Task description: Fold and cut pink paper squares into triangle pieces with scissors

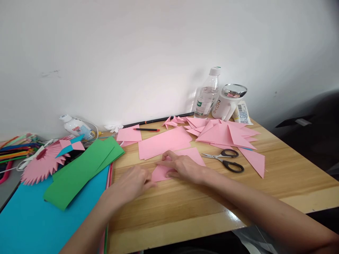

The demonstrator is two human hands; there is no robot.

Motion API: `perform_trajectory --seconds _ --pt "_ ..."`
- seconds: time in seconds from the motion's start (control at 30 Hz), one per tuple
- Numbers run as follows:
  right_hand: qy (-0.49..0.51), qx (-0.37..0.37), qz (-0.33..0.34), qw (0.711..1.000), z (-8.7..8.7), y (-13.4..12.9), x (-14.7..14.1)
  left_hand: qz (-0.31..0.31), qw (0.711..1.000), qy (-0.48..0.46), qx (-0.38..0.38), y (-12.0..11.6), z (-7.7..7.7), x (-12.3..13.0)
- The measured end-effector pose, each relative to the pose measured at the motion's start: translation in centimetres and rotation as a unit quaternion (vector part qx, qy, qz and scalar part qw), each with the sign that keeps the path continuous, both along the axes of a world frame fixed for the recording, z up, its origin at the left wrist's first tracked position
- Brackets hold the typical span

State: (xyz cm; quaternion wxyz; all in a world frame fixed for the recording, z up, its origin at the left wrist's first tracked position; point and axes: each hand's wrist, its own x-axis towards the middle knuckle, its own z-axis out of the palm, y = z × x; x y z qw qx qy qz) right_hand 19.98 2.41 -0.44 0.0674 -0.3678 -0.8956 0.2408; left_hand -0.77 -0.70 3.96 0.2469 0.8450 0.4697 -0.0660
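On the counter (137,218), clockwise around the sheet (194,155) under the hands: long strips (169,139) lie just behind at 11 to 12 o'clock; the bottle (205,100) stands at 1, the mug (221,106) to its right; the folded pile (225,134) spreads at 2; the scissors (227,160) lie at 3; broad strips (79,173) rest on a stack (50,218) at 9; a pencil (146,129) lies on smaller sheets (128,134) at 10.

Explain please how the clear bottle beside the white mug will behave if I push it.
The bottle looks tall and narrow, so a push near its cap could tip it. It seems thin plastic, so it may dent.
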Motion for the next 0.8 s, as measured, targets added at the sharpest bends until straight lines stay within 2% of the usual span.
perform_trajectory --seconds 0.03,0.1,0.23,0.47,0.67,0.8 --pt "0.001 0.002 0.0 1.0 -0.1 0.0 0.0 0.013 0.999 -0.036 0.025 0.4 -0.4 0.4" --pt "0.001 0.005 0.001 1.0 -0.1 -0.1 0.0 0.056 0.996 -0.05 0.058 1.1 -1.5 1.0" --pt "-0.01 0.016 0.001 1.0 0.1 -0.4 0.1 0.079 0.996 0.002 0.05 1.6 -2.7 1.4" --pt "-0.035 0.022 -0.04 0.998 0.1 -0.6 0.2 0.077 0.995 0.042 0.038 1.5 -1.6 1.6" --pt "-0.021 0.031 -0.06 0.997 -0.5 -0.1 0.9 0.076 0.996 0.016 0.032 1.6 -1.8 1.6" --pt "-0.047 0.027 -0.099 0.994 0.1 0.2 1.4 0.076 0.997 -0.005 0.029 1.6 -2.0 1.5"
